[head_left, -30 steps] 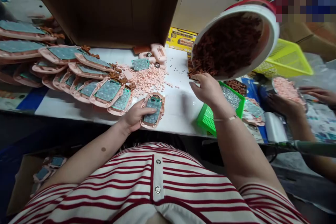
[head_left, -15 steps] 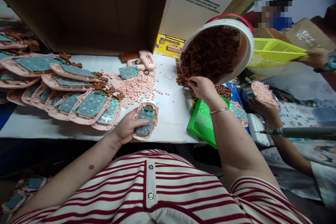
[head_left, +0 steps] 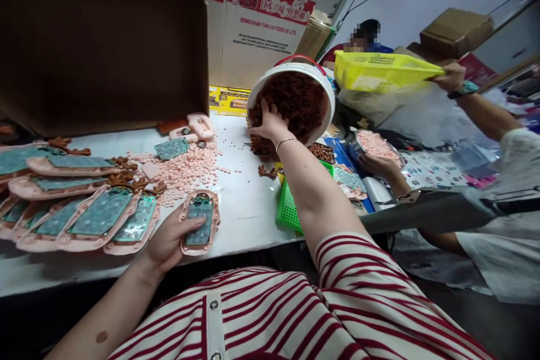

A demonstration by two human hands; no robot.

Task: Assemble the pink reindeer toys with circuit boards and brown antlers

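My left hand [head_left: 166,241] grips a pink plastic casing [head_left: 214,219] by its left side, thumb on the green circuit board [head_left: 197,226] inside. At the mouth of a tilted white bucket [head_left: 329,102], my right hand [head_left: 273,122] reaches in with fingers spread, touching the dark brown branching pieces [head_left: 295,95] that fill it. I cannot see anything held in its fingers. One loose brown antler-like piece [head_left: 268,172] lies on the white table below the bucket. Several pink casings with boards [head_left: 101,214] lie overlapped at left, brown antler-like pieces at their tops.
Small pink parts [head_left: 189,166] are heaped mid-table beside a loose board [head_left: 171,148]. A large cardboard box [head_left: 105,56] stands behind. Under my right arm is a green basket [head_left: 289,208]. On the right, a co-worker's hand [head_left: 451,76] holds a yellow basket [head_left: 379,70]; the other holds a bowl of pink pieces.
My right hand has gone from pinching at the bucket's lower lip to spreading its fingers inside. The view has swung right. My left hand keeps the same casing.
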